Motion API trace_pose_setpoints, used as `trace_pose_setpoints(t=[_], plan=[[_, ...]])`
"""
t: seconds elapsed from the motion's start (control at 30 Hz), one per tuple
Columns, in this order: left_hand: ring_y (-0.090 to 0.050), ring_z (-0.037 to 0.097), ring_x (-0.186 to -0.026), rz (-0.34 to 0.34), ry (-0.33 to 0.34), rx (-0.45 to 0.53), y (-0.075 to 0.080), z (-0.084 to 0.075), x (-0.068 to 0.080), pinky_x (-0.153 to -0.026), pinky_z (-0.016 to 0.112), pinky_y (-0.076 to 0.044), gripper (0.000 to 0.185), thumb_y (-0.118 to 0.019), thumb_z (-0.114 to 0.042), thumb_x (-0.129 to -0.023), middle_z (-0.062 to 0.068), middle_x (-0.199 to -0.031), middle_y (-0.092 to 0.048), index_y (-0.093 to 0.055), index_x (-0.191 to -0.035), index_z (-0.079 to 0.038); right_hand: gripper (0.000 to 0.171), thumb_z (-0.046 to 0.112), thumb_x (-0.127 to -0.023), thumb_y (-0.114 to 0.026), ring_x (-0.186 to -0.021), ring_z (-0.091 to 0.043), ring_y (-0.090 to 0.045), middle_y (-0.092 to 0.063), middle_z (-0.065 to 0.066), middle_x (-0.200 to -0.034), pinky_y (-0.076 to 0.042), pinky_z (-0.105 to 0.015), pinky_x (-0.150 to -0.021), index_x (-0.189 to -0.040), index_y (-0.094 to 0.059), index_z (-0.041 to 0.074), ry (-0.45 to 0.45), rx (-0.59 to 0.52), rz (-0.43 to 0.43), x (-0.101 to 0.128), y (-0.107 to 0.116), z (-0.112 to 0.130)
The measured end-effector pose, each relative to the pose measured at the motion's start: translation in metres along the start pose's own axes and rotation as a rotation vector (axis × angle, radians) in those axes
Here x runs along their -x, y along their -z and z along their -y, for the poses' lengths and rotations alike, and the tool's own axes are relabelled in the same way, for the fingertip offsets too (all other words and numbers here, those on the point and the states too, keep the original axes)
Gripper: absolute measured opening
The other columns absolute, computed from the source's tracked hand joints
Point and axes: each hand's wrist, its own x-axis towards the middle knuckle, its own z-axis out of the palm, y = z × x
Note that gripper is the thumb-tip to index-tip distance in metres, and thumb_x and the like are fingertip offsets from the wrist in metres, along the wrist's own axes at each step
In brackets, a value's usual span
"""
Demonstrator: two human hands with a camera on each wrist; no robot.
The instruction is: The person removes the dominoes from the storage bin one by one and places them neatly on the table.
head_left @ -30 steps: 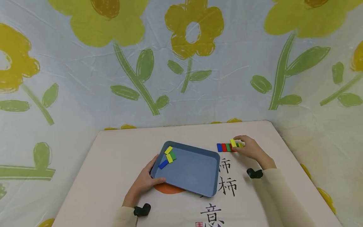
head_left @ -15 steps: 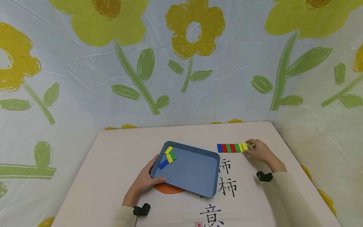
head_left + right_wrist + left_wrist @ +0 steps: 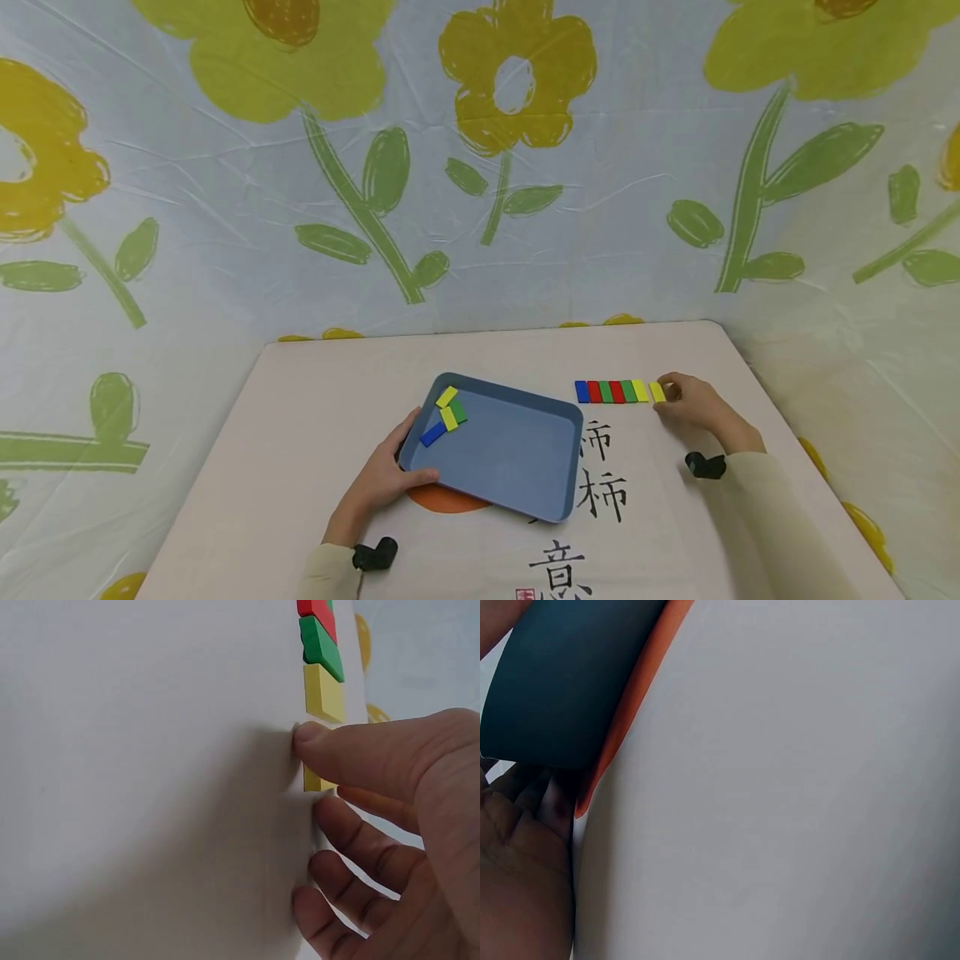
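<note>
Since the earlier frames, the right hand (image 3: 693,404) has shifted toward 3 o'clock along the counter (image 3: 315,400), and the yellow tile (image 3: 657,392) it handles now lies just clear of the row's end, with a narrow gap. The tile row (image 3: 611,391) sits at 1 o'clock from the blue tray (image 3: 517,492) and reads blue, red, green, red, green, yellow. In the right wrist view the thumb lies across the yellow tile (image 3: 318,780) with the index finger on the far side, so the fingers pinch it; the remaining fingers (image 3: 352,840) hang loosely curled above the counter. The left hand (image 3: 381,483) grips the tray's 8 o'clock corner, thumb on the rim, fingers (image 3: 525,791) beneath. Four loose tiles (image 3: 446,414) lie in the tray's 10 o'clock corner: two yellow, one green, one blue.
</note>
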Motion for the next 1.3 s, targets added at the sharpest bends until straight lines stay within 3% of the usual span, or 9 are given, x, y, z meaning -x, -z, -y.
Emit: trace_pose_setpoints(t=[0.63, 0.9, 1.3], plan=[[-0.025, 0.035, -0.157, 0.002, 0.002, 0.008, 0.0, -0.002, -0.001, -0.122, 0.066, -0.025, 0.107, -0.089, -0.037, -0.078, 0.004, -0.17, -0.027, -0.026, -0.165, -0.031, 0.051, 0.016, -0.091, -0.074, -0.094, -0.034, -0.059, -0.064, -0.026, -0.109, -0.055, -0.053, -0.086, -0.131, -0.056, -0.01, 0.001, -0.012, -0.012, -0.008, -0.005, 0.004], [-0.025, 0.036, -0.157, 0.005, 0.004, 0.006, 0.0, -0.002, 0.0, -0.121, 0.066, -0.025, 0.108, -0.089, -0.039, -0.078, 0.005, -0.17, -0.026, -0.025, -0.165, -0.031, 0.049, 0.011, -0.091, -0.071, -0.089, -0.029, -0.055, -0.062, -0.018, -0.099, -0.051, -0.04, -0.078, -0.132, -0.056, -0.012, 0.015, -0.021, -0.014, -0.009, -0.008, 0.003], [-0.025, 0.035, -0.157, 0.002, -0.002, 0.011, 0.0, 0.0, -0.001, -0.122, 0.066, -0.025, 0.108, -0.089, -0.038, -0.077, 0.005, -0.17, -0.027, -0.026, -0.165, -0.03, 0.049, 0.01, -0.091, -0.07, -0.088, -0.028, -0.054, -0.061, -0.016, -0.097, -0.049, -0.038, -0.077, -0.132, -0.055, -0.012, 0.002, -0.015, -0.005, -0.012, -0.007, 0.002]])
